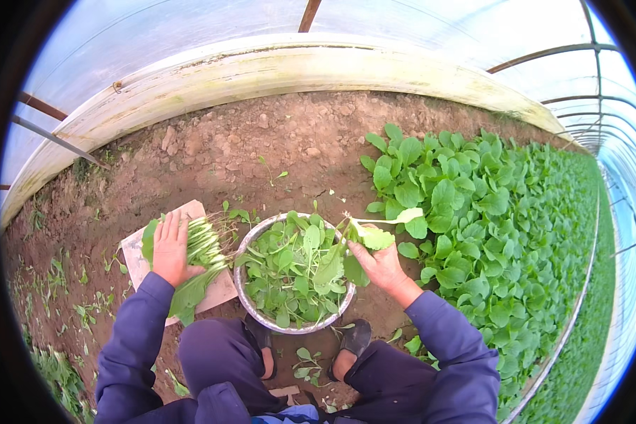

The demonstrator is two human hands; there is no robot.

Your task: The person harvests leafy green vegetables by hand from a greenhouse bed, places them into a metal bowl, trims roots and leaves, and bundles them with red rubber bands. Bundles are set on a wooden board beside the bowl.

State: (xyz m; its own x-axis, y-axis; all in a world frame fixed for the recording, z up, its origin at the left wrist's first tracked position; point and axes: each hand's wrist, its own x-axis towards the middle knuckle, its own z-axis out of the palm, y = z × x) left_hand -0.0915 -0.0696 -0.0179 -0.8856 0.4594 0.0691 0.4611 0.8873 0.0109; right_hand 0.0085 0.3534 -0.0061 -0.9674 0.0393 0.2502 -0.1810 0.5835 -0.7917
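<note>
My left hand (pixel 171 250) lies flat on a bundle of leafy greens (pixel 206 246), its pale stems side by side and its roots pointing right. Under the bundle is a flat pale board (pixel 137 254) on the soil. My right hand (pixel 381 265) grips a leafy green plant (pixel 373 237) by its leaves, with the root end up and a yellowish leaf hanging off to the right. Between my hands stands a round metal basin (pixel 239 281), heaped with loose green leaves (pixel 291 270). The held plant's lower leaves overlap the basin's right side.
A dense bed of leafy greens (pixel 487 222) grows to the right. Bare soil (pixel 233 143) runs up to the pale plastic side wall (pixel 275 69) of the greenhouse. Scattered seedlings (pixel 85 312) lie at left; a metal pole (pixel 58 140) slants down there. My shoes (pixel 356 337) flank the basin's near side.
</note>
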